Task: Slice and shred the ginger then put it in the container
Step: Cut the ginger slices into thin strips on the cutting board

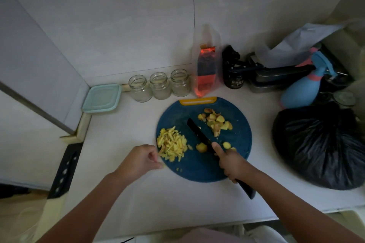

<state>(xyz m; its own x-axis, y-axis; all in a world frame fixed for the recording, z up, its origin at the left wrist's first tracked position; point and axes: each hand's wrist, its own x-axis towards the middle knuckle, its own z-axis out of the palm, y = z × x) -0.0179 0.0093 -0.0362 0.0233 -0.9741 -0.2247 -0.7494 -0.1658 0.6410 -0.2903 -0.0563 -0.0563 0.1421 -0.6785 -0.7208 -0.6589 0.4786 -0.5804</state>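
Note:
A round blue cutting board (205, 167) lies on the white counter. A pile of yellow shredded ginger (171, 145) sits on its left part. Ginger peel and chunks (215, 121) are heaped at its far right, and small ginger pieces (201, 147) lie near the middle. My right hand (230, 161) grips a black knife (199, 134), index finger along the spine, blade pointing away and left over the board. My left hand (141, 161) is at the board's left edge beside the shreds, fingers curled; I cannot see anything in it. A pale green lidded container (101, 97) stands at the back left.
Three empty glass jars (160, 86) line the wall behind the board. A clear bag with a red packet (206, 69), a dark jar (234, 80), a blue spray bottle (302, 89) and a black plastic bag (320, 148) crowd the right side. A black knife block (66, 167) is left.

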